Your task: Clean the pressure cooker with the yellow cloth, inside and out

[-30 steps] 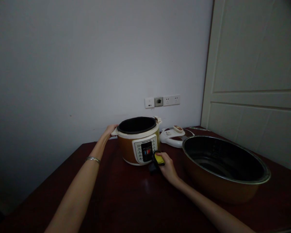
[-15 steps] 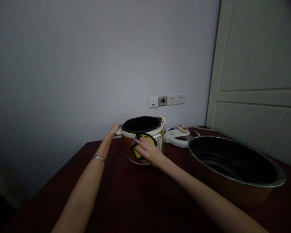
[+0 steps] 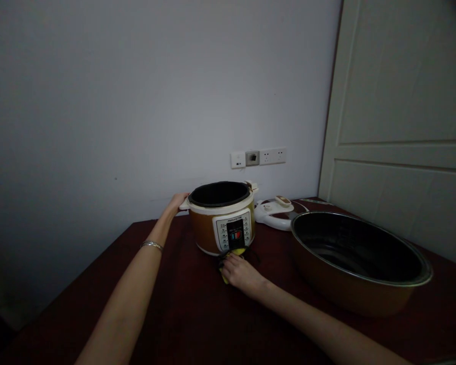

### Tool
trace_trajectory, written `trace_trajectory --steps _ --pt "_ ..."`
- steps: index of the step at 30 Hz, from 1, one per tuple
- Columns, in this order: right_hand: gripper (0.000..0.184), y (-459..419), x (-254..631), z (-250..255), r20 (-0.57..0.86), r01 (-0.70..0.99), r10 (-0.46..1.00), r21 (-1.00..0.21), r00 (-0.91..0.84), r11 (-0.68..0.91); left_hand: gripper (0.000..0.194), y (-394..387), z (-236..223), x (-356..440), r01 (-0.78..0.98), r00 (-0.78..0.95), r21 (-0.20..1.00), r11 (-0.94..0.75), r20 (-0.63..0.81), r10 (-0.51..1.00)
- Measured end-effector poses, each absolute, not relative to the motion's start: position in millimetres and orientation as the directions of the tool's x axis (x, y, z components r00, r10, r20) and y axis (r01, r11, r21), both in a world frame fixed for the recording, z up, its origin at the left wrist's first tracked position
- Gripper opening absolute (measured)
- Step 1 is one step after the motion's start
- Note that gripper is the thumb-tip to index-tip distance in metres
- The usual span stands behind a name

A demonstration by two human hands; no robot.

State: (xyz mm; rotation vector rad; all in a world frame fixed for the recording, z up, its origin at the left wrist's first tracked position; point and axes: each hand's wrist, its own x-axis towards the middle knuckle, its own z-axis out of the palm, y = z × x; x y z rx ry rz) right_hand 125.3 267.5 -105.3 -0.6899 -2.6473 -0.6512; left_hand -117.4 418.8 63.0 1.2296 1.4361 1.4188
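- Dim overall, colours muted; the light's source cannot be told.
- The wall [image 3: 216, 91] is palest above the cooker [image 3: 203, 228] and darkens well to its left.
- In front of the cooker, the table [image 3: 190, 314] sinks into near-black red; the cooker's inside is almost solid black.
- At the cooker's foot, the cloth [image 3: 240, 251] and right hand [image 3: 245, 276] look slightly blurred.
- Right of the cooker, the pot [image 3: 349, 296] appears stretched, its rim faintly shiny.

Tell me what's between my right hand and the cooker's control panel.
In the head view, the yellow and black cloth lies there, gripped in your right hand just below the control panel of the cooker.
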Motion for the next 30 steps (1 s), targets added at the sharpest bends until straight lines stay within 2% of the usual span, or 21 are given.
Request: trace_trajectory --steps 2,4,7,10,13,16,21,25,30 --pt "0.011 258.7 135.3 -93.7 0.355 0.525 0.422 0.275 -0.834 0.805 0.010 417.9 63.6 -116.5 0.120 -0.253 0.990 -0.081 0.109 0.961" --pt "0.021 250.4 148.7 -79.1 0.365 0.527 0.443 0.172 -0.819 0.832 0.010 417.2 64.2 -115.9 0.120 -0.253 0.989 -0.084 0.112 0.961" --pt "0.048 249.0 171.5 -55.8 0.561 0.523 0.416 0.035 -0.716 0.852 0.009 416.8 64.7 -115.9 0.118 -0.248 0.989 -0.090 0.118 0.961" --pt "0.062 266.3 189.2 -36.4 0.790 0.532 0.355 -0.042 -0.501 0.846 0.009 418.4 64.3 -116.9 0.119 -0.243 0.989 -0.092 0.119 0.963" --pt "0.071 288.8 196.1 -29.4 0.858 0.565 0.351 -0.088 -0.375 0.820 0.009 421.4 63.0 -118.4 0.126 -0.238 0.988 -0.088 0.116 0.964" --pt "0.077 297.9 194.8 -37.9 0.824 0.586 0.386 -0.083 -0.415 0.806 0.011 423.4 62.0 -119.3 0.138 -0.232 0.987 -0.079 0.110 0.966" --pt "0.076 284.4 190.2 -72.8 0.745 0.626 0.423 -0.009 -0.515 0.780 0.013 420.7 62.7 -117.8 0.146 -0.233 0.987 -0.073 0.106 0.967" --pt "0.068 271.8 189.6 -98.3 0.661 0.653 0.455 0.071 -0.597 0.754 0.014 418.9 63.3 -116.6 0.137 -0.241 0.988 -0.076 0.108 0.964" --pt "0.057 260.4 196.8 -105.6 0.558 0.628 0.482 0.093 -0.675 0.772 0.010 421.5 63.3 -117.8 0.116 -0.243 0.990 -0.077 0.104 0.965"
